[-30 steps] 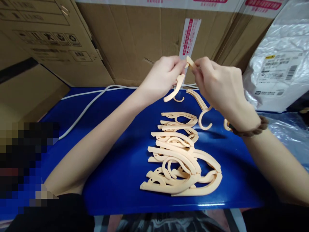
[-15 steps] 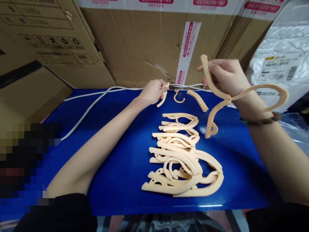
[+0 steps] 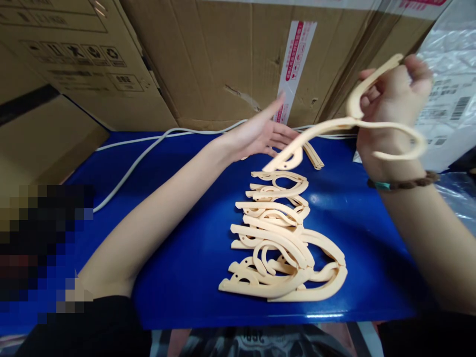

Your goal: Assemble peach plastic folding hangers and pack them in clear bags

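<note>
My right hand, raised at the back right, is closed around one arm of a beige folding hanger. The hanger's hook curls across my wrist, and its other arm points down to the left. My left hand is open with fingers spread, beside that lower arm; I cannot tell whether they touch. Loose curved hanger arms lie at the back of the table, partly behind the held hanger. Several folded beige hangers overlap in a column down the middle. My left hand hides most of the small parts behind it.
The blue table backs onto a large cardboard box, with another carton at the left. A white cable runs along the rear edge and down the left side. A white plastic package leans at the right.
My left hand has let go of a small curved beige piece, opened, and moved right. My right hand has moved up and right, turning the hanger so one arm swings toward my left hand.
</note>
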Demonstrator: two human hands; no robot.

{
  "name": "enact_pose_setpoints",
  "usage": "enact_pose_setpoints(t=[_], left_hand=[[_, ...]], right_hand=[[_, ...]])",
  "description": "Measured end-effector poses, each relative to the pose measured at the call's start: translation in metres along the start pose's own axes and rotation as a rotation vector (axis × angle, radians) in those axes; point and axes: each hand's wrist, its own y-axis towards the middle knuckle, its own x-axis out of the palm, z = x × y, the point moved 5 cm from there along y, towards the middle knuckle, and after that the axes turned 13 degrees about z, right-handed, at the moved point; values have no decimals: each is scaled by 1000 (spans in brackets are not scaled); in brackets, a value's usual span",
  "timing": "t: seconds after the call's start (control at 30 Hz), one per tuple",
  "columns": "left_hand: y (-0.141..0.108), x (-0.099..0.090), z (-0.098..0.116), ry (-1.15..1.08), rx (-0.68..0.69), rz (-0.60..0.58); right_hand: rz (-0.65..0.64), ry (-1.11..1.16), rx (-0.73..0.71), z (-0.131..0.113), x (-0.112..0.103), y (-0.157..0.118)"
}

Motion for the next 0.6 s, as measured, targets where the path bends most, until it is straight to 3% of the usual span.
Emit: enact_pose_setpoints(t=[0.1,0.23,0.3,0.4,0.47,0.6], left_hand=[[-9,18,10,-230,-11,-65],[-6,17,12,-577,79,20],[-3,10,9,-658,106,49],[0,2,4,-708,125,61],[2,0,-1,-710,117,77],[1,7,-5,-710,54,46]], right_hand=[[156,173,-20,3,-8,2],[63,189,-212,0,-9,2],[-23,96,-269,0,-7,3],[-290,-51,-245,4,4,-2],[-393,-212,-245,5,9,-9],[-331,-793,-599,-9,12,-30]])
